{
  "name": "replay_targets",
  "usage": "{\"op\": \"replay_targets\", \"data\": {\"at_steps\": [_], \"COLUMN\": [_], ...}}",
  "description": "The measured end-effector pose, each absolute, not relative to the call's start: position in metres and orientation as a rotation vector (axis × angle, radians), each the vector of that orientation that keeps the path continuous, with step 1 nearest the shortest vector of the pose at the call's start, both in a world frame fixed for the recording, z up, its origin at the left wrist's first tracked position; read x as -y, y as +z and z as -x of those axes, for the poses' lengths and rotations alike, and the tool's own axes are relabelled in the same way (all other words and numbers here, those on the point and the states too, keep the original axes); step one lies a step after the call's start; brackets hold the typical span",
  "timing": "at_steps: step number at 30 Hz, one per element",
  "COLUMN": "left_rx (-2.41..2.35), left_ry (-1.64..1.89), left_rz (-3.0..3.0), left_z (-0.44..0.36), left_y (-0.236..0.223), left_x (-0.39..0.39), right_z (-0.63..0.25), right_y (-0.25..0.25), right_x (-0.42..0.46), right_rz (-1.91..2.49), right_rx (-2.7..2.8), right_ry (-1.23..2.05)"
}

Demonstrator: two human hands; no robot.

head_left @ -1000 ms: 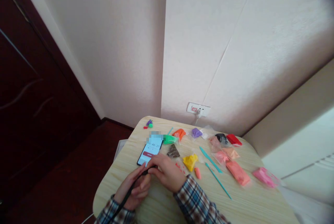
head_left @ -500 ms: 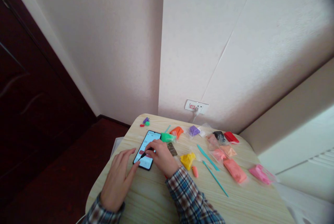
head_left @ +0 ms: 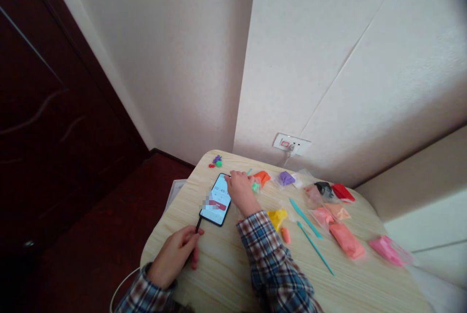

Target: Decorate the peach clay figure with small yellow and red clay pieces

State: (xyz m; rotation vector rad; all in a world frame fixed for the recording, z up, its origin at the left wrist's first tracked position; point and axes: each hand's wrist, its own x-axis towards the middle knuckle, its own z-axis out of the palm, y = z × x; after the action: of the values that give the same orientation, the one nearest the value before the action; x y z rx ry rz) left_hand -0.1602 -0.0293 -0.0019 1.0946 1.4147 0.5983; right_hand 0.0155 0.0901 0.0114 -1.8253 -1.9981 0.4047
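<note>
In the head view, your phone lies face up on the wooden table, a little below and left of the middle of the frame. Its long axis runs from lower left to upper right, steeply, and it sits between your two hands. Your right hand is the nearer: it comes in from the right, its bent fingertips over the phone's upper right edge. You can't tell from here whether they grip that edge or merely rest there. Your left hand is lower left, off the phone, with thumb and fingers pinching a thin black strip. That strip points up to the phone's lower left corner and seems to meet it; whether it is fastened there you can't make out. Beyond your right hand, a green packet shows only in part.

Against the picture half a second ago, in the same view, the strip has changed hands: your right fingers had it pinched above the screen, while your left hand was spread beside the phone. Now your right hand is higher and clear of the lower screen. The whole scene sits further right in the frame, packets included, so your head has probably turned.
</note>
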Motion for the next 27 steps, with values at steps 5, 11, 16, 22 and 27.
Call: {"op": "replay_targets", "data": {"at_steps": [5,11,16,22,27], "left_rx": [-1.367,-1.438,-1.415,-1.419,-1.441], "left_ry": [0.482,0.587,0.583,0.581,0.695], "left_rz": [-0.989,-1.010,-0.960,-0.946,-0.977], "left_z": [0.157,0.150,0.150,0.152,0.151], "left_y": [0.000,-0.004,-0.005,-0.007,0.000], "left_x": [0.027,0.016,0.012,0.013,0.014], "right_z": [-0.011,-0.007,-0.015,-0.027,-0.037], "right_y": [0.012,0.009,0.006,0.011,0.012], "right_x": [-0.098,-0.107,-0.112,-0.115,-0.111], "right_rz": [1.922,1.999,2.017,1.842,1.633], "right_rx": [2.015,1.982,1.945,1.876,1.689], "right_ry": [0.351,0.416,0.540,0.800,0.973]}}
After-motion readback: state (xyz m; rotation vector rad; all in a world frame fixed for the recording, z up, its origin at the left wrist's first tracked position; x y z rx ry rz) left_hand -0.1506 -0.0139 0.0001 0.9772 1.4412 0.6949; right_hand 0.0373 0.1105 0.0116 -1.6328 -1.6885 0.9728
